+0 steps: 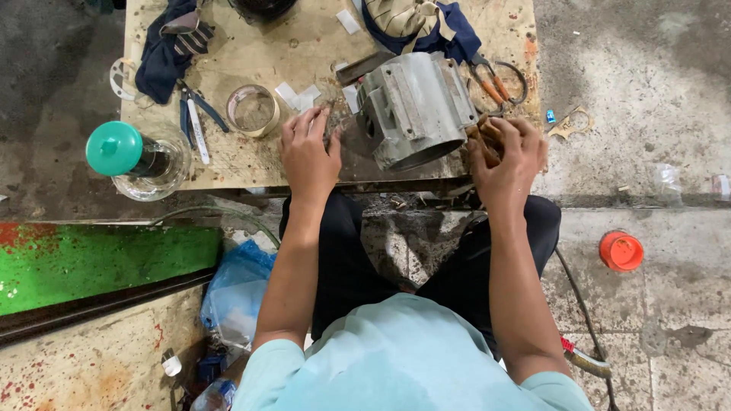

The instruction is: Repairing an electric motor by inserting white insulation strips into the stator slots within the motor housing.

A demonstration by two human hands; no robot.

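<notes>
A grey metal motor housing [415, 106] lies on its side on a low wooden board [251, 164]. My left hand [308, 152] rests flat on the board just left of the housing's open end, fingers spread, holding nothing. At the housing's right end my right hand [509, 156] is curled around a bundle of copper-brown wire [481, 131], though what exactly the fingers pinch is hard to tell.
On the board lie blue-handled pliers [194, 114], a round tin [253, 110], white paper slips [298, 97], orange-handled scissors [499, 82] and dark cloths [164, 46]. A teal-capped bottle [116, 148] sits in a glass bowl at the left edge. An orange lid [620, 251] lies on the concrete floor.
</notes>
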